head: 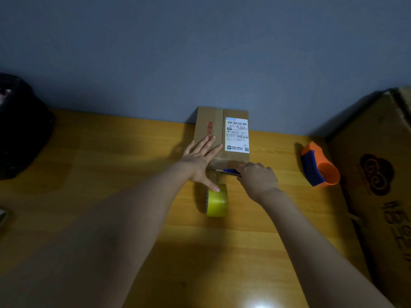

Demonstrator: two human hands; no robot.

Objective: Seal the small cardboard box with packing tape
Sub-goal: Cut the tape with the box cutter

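While left hand lies spread on the closed box, right hand pinches a blue tool.

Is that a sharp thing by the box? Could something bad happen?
Possibly. The right hand holds a blue cutter at the near edge of the small box, and its tip points towards the left hand, which lies flat on the box. A slip could nick that hand.

The tape roll stands on its edge on the table with only the left thumb on it. Once the tape is cut, it might roll away.
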